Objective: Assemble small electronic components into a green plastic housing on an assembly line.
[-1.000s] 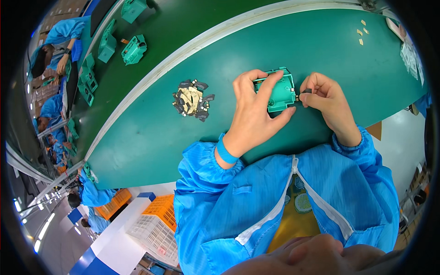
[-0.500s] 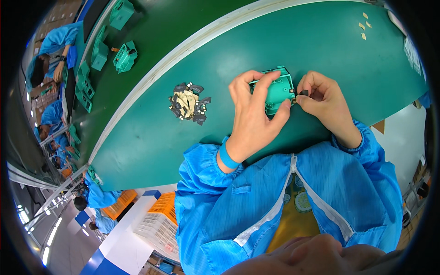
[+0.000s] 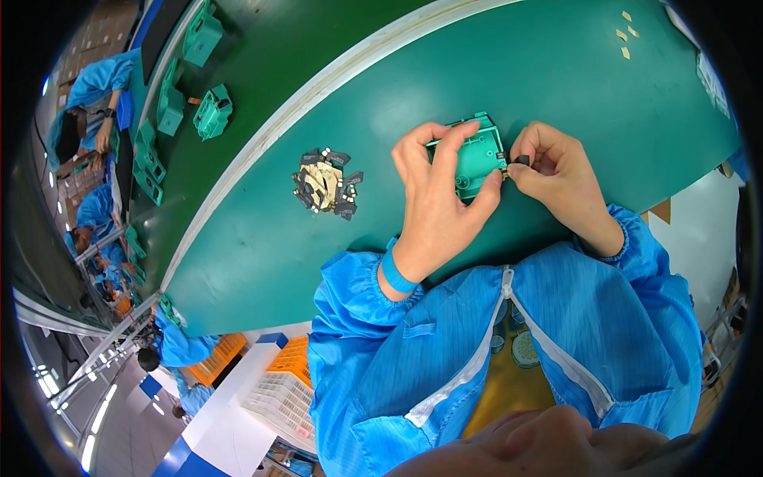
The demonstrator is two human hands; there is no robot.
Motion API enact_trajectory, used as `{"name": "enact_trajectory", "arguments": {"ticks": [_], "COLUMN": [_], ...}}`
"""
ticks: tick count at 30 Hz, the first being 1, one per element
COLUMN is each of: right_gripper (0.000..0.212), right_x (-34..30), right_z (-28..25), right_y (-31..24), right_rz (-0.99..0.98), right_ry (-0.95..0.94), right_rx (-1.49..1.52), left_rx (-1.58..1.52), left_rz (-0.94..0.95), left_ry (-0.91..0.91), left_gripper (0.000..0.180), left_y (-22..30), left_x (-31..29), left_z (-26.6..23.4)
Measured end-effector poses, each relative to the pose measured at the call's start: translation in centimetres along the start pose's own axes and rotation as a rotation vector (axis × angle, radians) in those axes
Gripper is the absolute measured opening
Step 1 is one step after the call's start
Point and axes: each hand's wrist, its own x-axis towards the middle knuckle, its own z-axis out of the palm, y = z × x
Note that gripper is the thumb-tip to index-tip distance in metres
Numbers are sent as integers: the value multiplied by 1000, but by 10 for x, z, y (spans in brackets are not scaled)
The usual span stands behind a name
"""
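Observation:
My left hand (image 3: 435, 179) grips a green plastic housing (image 3: 479, 155) just above the green work surface, fingers over its far edge and thumb on its near right corner. At the right edge of the housing, my right hand (image 3: 555, 163) pinches a small black part (image 3: 520, 160) between thumb and forefinger. The part appears to touch the housing's edge; its far side is hidden by the fingers. To the left of my left hand lies a pile of small black parts with pale pieces (image 3: 324, 183).
Several pale yellow scraps (image 3: 625, 36) lie at the far right of the table. A pale rail (image 3: 278, 131) divides it from a darker green strip holding more green housings (image 3: 213, 111). Co-workers in blue (image 3: 99, 83) sit at the left. Orange and white crates (image 3: 278, 397) stand lower left.
My view has shifted slightly. Both hands keep nearly the same hold, with the black part still at the housing's right edge.

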Motion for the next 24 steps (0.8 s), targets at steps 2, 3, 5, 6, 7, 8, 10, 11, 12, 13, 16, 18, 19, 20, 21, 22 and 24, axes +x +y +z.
{"name": "enact_trajectory", "arguments": {"ticks": [2, 3, 5, 6, 7, 8, 10, 11, 12, 13, 16, 18, 19, 20, 21, 22, 24], "right_gripper": [16, 16, 15, 15, 15, 15, 15, 15, 15, 15, 15, 15, 15, 15, 16, 16, 16], "right_x": [0, 0, 0, 1, 1, 0, 1, 1, 1, 1, 3, 3, 3, 3, 3, 4, 4], "right_z": [-1, -2, -4, -4, -4, -4, -3, -3, -4, -4, -3, -4, -5, -6, -6, -7, -7], "right_y": [1, 2, 0, -1, -1, -2, -2, -1, 0, 0, -1, 0, 0, 1, 1, 0, 1], "right_rz": [-9, -17, -19, -21, -21, -7, 7, 9, 10, 10, 5, 4, 5, 7, 7, 7, -3], "right_ry": [5, 8, 0, -7, -7, -3, -1, 0, 3, 4, 11, 21, 22, 21, 20, 22, 19], "right_rx": [23, 46, 67, 86, 86, 73, 60, 54, 49, 50, 45, 29, 34, 26, 14, 16, 2], "left_rx": [-4, -7, -8, -8, -7, -7, -7, -6, -10, -14, -7, -7, -5, -2, -4, -5, -1], "left_rz": [-4, -5, -6, -7, -8, -7, -7, -8, -9, -10, -11, -11, -11, -11, -11, -12, -21], "left_ry": [-2, -4, -6, -7, -8, -8, -10, -11, -10, -10, -8, -8, -10, -14, -10, -6, -5], "left_gripper": [55, 55, 54, 54, 54, 54, 54, 54, 54, 54, 54, 54, 55, 55, 55, 55, 55], "left_y": [0, -1, -2, -2, -1, -1, -1, -1, -1, 0, 0, 0, 1, 1, 1, 1, 3], "left_x": [1, 1, 1, 1, 1, 1, 2, 2, 2, 2, 4, 4, 5, 5, 5, 6, 6], "left_z": [0, 0, 1, 1, 1, 2, 2, 2, 2, 3, 4, 5, 6, 7, 7, 7, 8]}}
